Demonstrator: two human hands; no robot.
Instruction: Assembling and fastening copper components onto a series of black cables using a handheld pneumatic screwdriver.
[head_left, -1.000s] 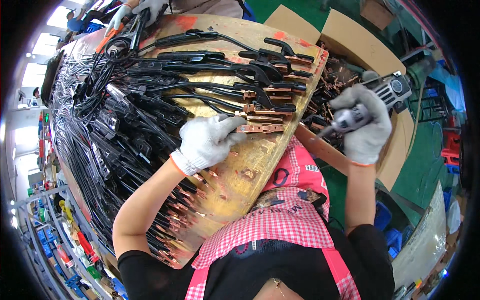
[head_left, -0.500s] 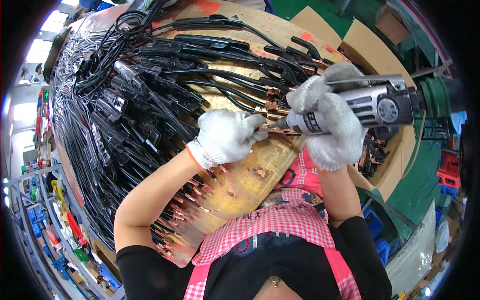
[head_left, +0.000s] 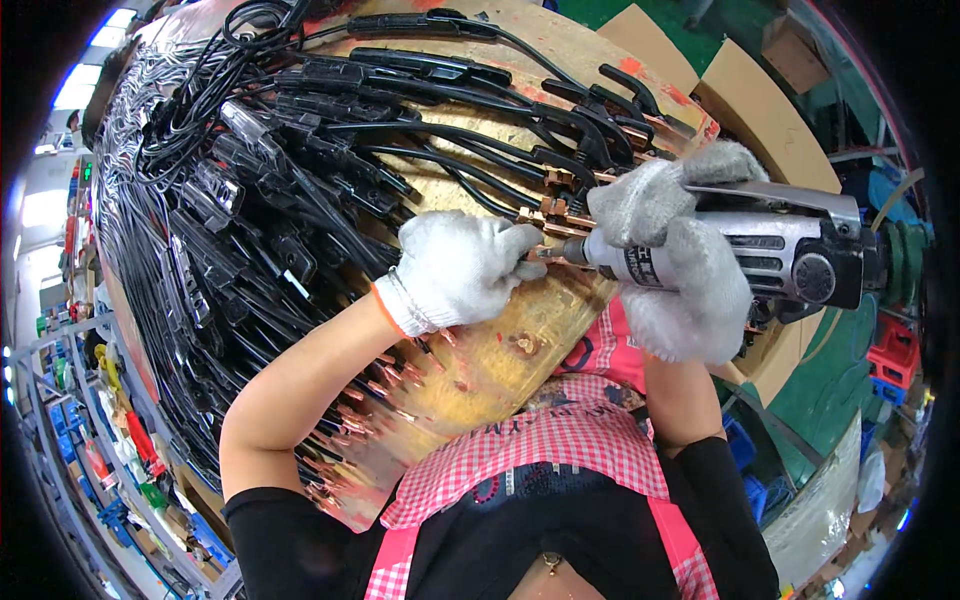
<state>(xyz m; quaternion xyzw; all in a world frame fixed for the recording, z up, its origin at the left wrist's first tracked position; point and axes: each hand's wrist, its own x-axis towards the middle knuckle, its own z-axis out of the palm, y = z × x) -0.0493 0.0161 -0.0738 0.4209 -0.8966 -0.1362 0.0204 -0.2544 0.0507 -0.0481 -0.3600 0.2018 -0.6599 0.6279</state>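
My right hand [head_left: 690, 262], in a grey-white knit glove, grips a silver air screwdriver [head_left: 765, 258] with a lever along its top. Its narrow nose points left at a small copper piece [head_left: 543, 254] at the fingertips of my left hand [head_left: 458, 270]. That hand wears a white glove with an orange cuff, its fingers pinched together. How far the copper piece runs into the glove is hidden. Just beyond the nose, copper clamp parts [head_left: 560, 213] sit at the ends of black welding electrode holders [head_left: 570, 125], lying side by side.
Black cables and handles [head_left: 250, 200] cover the left of the worn wooden table [head_left: 480, 375]. Bare copper cable ends [head_left: 350, 415] lie towards my side. An open cardboard box [head_left: 765, 110] stands at the right, with red and blue bins [head_left: 893, 355] further off.
The air screwdriver and my right hand have shifted right and slightly nearer me. My left hand keeps almost the same place and pinch.
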